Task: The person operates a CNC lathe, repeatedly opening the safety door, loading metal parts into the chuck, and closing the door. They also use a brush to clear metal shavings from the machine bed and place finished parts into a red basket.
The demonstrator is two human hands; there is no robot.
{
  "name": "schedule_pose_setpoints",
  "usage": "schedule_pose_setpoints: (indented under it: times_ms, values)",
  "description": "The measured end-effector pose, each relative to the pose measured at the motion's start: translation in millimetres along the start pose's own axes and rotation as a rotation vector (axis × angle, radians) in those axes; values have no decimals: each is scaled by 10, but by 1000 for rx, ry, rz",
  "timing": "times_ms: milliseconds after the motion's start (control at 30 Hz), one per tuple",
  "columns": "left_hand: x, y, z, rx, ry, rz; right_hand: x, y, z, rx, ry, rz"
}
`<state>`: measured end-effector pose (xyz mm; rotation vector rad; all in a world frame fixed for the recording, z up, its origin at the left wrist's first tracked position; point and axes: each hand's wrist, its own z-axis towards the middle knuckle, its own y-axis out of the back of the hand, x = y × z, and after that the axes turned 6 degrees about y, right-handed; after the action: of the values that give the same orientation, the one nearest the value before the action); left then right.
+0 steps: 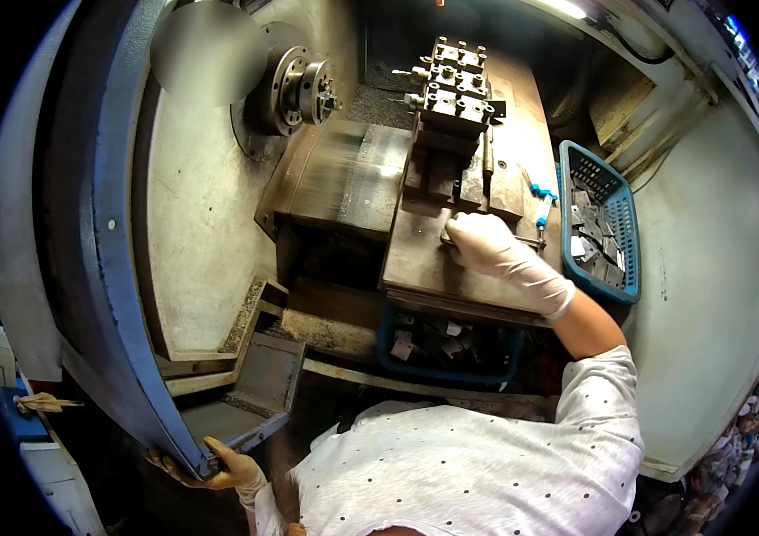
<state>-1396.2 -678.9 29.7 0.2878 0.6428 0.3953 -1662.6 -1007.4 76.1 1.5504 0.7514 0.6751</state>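
Note:
My right hand, in a white glove, is closed in a fist over the flat metal bed of a lathe. A thin dark metal bar shows at both sides of the fist; its kind is hidden by the fingers. Beyond it stands a tool post block with several bolts and cutting tools. At lower left my left hand, in a stained glove, grips the bottom corner of the blue machine door. To the upper left is the round metal chuck.
A blue plastic basket of flat metal pieces stands right of the bed. Another basket with metal pieces sits below the bed's front edge. A blue and white segmented coolant hose rises near my right hand. Metal chips lie in the grey tray.

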Motion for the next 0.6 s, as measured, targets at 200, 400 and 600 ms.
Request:
schedule_pose_setpoints:
  times_ms: [200,400,600]
  values:
    - [184,-31,-30,-29,7,-94,-55,-110,105,-100,3,88]
    - [-128,-44,87,-37,-90,-71,366,193,770,-510,145,813]
    - [-293,-91,168,-23,-160,-71,51,-336,2566,-1467,-396,1056]
